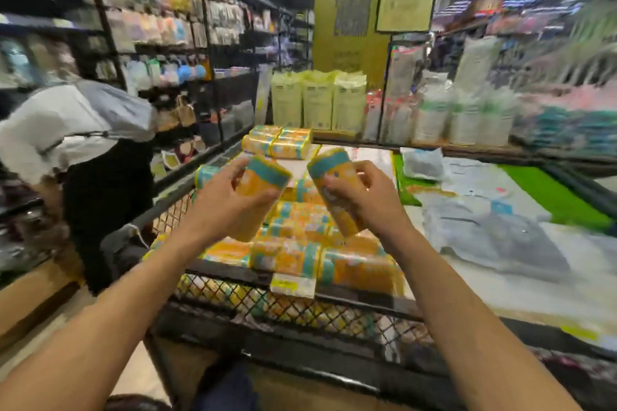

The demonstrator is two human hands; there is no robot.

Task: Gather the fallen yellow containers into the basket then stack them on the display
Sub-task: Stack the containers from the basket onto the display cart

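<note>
1. left hand point(220, 200): forearm nearest; fingers curled round a yellow container point(263, 187), tilted above the display's left side.
2. right hand point(370, 200): fingers curled round a second yellow container point(334, 183), tilted, just beside the first.
3. display point(233, 272): mesh-fronted; stacked yellow containers point(300, 243) along its left edge.
4. grey packets point(494, 243): towards the display's right edge.
5. person point(66, 130): beyond the left edge.

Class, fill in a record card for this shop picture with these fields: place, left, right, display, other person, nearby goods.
place: shop aisle with stocked shelves
left: left hand grips a tilted yellow container above the display
right: right hand grips a second yellow container, also tilted
display: yellow packs lying stacked on a black mesh-sided stand
other person: person bent over by the left shelves
nearby goods: grey bags on the surface to the right
</note>
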